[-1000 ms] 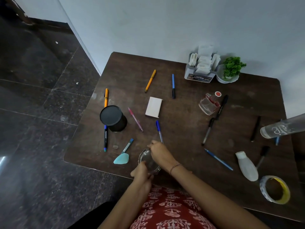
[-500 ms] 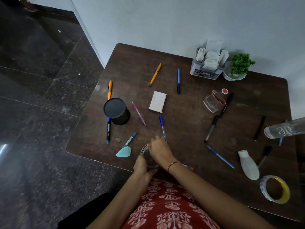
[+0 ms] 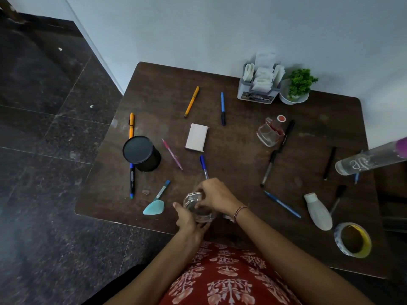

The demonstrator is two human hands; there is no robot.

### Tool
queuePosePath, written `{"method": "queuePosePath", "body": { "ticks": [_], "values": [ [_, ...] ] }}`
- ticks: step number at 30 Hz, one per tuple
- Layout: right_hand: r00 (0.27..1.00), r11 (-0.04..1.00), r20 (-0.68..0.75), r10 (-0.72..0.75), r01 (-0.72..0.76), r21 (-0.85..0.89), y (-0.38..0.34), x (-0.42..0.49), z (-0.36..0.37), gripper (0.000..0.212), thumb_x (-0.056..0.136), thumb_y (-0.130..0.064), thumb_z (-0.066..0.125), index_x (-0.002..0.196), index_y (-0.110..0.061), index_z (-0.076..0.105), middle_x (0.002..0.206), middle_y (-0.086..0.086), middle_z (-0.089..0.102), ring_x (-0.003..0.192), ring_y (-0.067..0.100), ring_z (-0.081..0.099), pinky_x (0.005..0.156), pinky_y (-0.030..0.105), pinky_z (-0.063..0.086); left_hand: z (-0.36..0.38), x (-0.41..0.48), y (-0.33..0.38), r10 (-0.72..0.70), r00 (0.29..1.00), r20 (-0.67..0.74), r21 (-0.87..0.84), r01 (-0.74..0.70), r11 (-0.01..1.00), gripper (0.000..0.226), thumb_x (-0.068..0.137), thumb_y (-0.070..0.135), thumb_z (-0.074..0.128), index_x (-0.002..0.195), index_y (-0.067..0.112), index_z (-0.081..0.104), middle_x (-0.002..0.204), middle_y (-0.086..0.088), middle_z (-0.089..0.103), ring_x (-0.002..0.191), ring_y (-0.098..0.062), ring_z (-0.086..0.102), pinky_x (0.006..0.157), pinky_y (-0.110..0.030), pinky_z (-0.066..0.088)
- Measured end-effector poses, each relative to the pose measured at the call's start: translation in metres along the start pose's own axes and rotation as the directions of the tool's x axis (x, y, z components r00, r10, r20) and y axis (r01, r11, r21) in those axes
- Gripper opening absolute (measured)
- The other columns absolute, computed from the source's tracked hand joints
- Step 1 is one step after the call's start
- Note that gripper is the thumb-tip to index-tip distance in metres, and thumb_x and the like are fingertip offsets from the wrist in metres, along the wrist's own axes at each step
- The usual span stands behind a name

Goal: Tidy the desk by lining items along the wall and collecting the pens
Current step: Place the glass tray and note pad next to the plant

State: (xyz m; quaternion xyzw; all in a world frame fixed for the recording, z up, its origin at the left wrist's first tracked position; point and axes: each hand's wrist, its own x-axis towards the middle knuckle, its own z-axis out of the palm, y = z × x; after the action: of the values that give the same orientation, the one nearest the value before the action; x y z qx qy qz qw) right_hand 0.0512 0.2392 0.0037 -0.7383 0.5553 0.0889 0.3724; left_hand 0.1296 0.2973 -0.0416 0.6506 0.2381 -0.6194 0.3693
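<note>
Left hand (image 3: pixel 188 223) and right hand (image 3: pixel 217 195) grip the glass jar (image 3: pixel 195 202) (fingers curled round it), just right of the teal pad (image 3: pixel 154 208).

Person is wearing a red garment (image 3: pixel 229 280) with a pale floral block print — forearms (image 3: pixel 293 249) are showing bare. A thin reddish beaded bracelet (image 3: pixel 240 211) is sitting on the wrist just behind the right hand (image 3: pixel 217 197).

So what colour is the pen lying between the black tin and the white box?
Pink. The pen looks pink along its whole length, seen clearly in the head view.
</note>
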Motion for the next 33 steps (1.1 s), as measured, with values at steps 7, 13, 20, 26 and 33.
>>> {"method": "queuePosePath", "body": {
  "ticks": [7,13,20,26,33],
  "values": [
    [0.962,0.989,-0.273,-0.029,0.067,0.129,0.009,-0.036,-0.040,0.029,0.080,-0.015,0.070,0.109,-0.016,0.068,0.106,0.001,0.069,0.100,0.014,0.063,0.091,0.027,0.049,0.049,-0.033,0.007,0.101,0.953,0.285,0.030,-0.114,0.993,0.060,0.096,0.054,0.026,0.093,0.007,0.063,0.090,-0.013,0.064,0.082,-0.022,0.060,0.082,-0.038,0.049],
    [0.881,0.992,-0.469,-0.061,0.104,0.068,0.056,-0.063,-0.071,0.027,0.075,-0.017,0.074,0.101,-0.019,0.070,0.094,-0.002,0.068,0.090,0.013,0.057,0.079,0.023,0.044,0.095,-0.054,0.007,0.095,0.863,0.496,0.163,-0.200,0.966,0.035,0.098,0.029,0.035,0.089,0.004,0.058,0.072,-0.011,0.066,0.061,-0.018,0.064,0.059,-0.029,0.052],
    [0.665,0.975,-0.739,-0.106,0.217,0.055,0.094,-0.089,-0.089,0.030,0.069,-0.007,0.077,0.096,-0.016,0.071,0.097,-0.003,0.068,0.098,0.010,0.055,0.087,0.014,0.042,0.145,-0.087,-0.001,0.245,0.693,0.678,0.263,-0.540,0.799,0.027,0.092,0.004,0.040,0.082,0.003,0.065,0.070,-0.009,0.071,0.064,-0.018,0.067,0.058,-0.029,0.054],
    [0.410,0.941,-0.896,0.170,0.202,0.271,0.128,-0.102,-0.113,0.028,0.083,-0.026,0.068,0.109,-0.016,0.065,0.103,-0.004,0.054,0.099,0.012,0.052,0.088,0.010,0.039,0.201,-0.109,-0.011,0.260,0.678,0.688,0.202,-0.523,0.828,0.022,0.100,0.007,0.034,0.120,0.001,0.038,0.102,-0.021,0.062,0.072,-0.024,0.067,0.058,-0.038,0.058],
    [0.646,0.354,-0.397,0.652,0.204,0.913,0.184,-0.093,-0.141,0.034,0.088,-0.040,0.060,0.108,-0.014,0.054,0.083,0.001,0.067,0.060,0.010,0.063,0.051,0.020,0.047,0.262,-0.120,-0.042,0.223,0.638,0.737,0.234,-0.550,0.802,0.010,0.102,0.009,0.031,0.111,0.012,0.033,0.095,-0.012,0.061,0.079,-0.027,0.062,0.037,-0.023,0.048]
  ]
}}
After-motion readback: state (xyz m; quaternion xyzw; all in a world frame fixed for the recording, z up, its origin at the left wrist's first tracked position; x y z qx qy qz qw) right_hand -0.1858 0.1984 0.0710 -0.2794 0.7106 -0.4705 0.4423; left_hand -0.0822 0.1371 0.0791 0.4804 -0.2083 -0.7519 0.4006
